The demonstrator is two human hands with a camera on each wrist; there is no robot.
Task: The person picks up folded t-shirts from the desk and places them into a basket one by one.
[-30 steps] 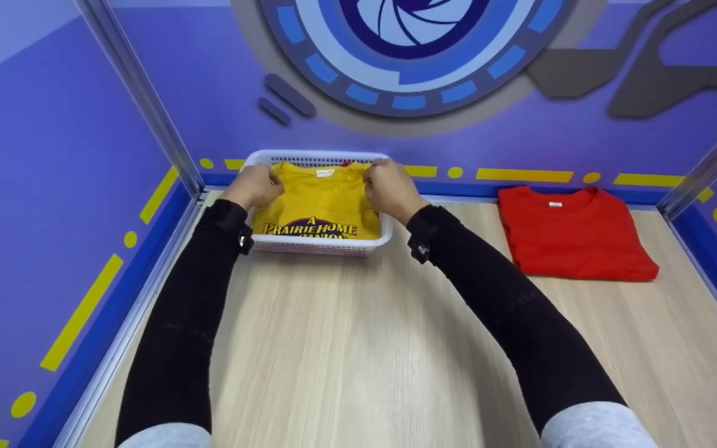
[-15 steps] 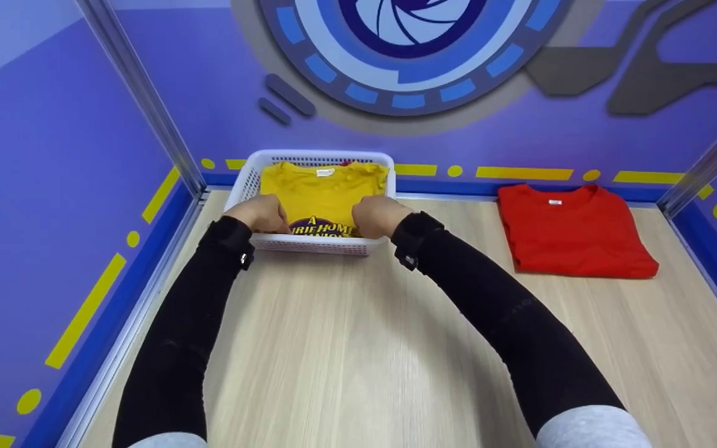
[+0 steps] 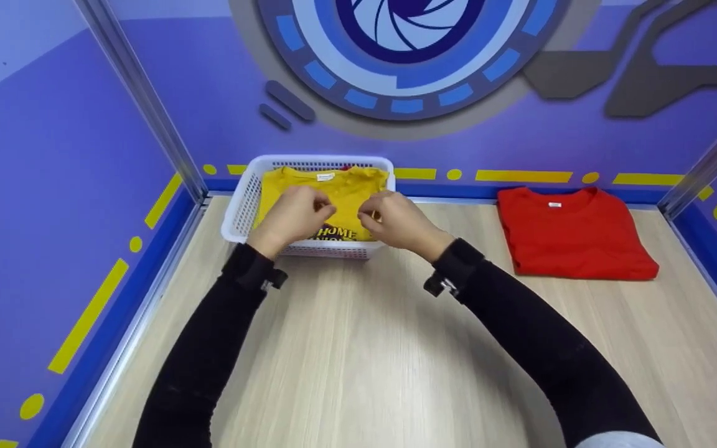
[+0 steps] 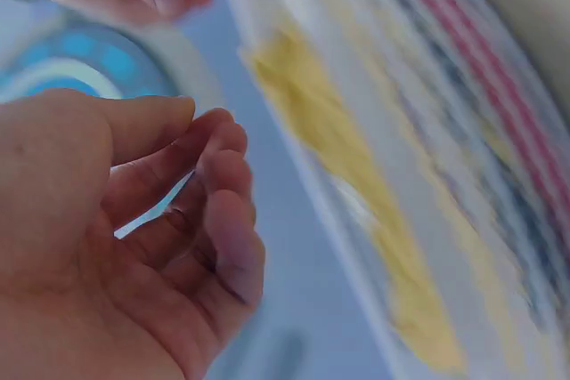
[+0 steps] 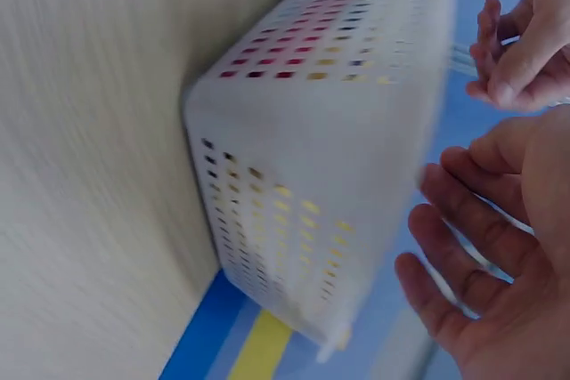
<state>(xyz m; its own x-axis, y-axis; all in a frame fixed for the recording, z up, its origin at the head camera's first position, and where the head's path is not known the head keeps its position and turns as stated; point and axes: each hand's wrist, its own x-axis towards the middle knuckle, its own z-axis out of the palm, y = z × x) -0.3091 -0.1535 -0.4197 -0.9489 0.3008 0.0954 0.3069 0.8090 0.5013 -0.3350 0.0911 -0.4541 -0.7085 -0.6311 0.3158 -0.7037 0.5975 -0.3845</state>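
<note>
Yellow shirt (image 3: 343, 191) in a white basket (image 3: 245, 211), red shirt (image 3: 573, 239) on a pale wood-grain desk (image 3: 358, 354).
Near the back left corner, yellow-on-dark lettering (image 3: 338, 233) crosses the yellow shirt; near the back right corner, a white label (image 3: 555, 205) marks the red one.

A panelled booth fitted out as a recording station encloses a pale wood-grain tabletop (image 3: 346, 373) on three sides. The back panel (image 3: 445, 146) and left panel (image 3: 41, 218) carry printed blue-and-violet science-fiction graphics, among them a large ringed emblem (image 3: 408, 81) resembling a camera shutter, with a row of yellow dashes and dots (image 3: 523, 177) along the base. Silvery metal posts (image 3: 140, 99) stand at the corners, and wrist-worn cameras (image 3: 274, 278) mark the recording work. With wrist views blurred, whether a lab or showroom houses the booth is unclear.
</note>
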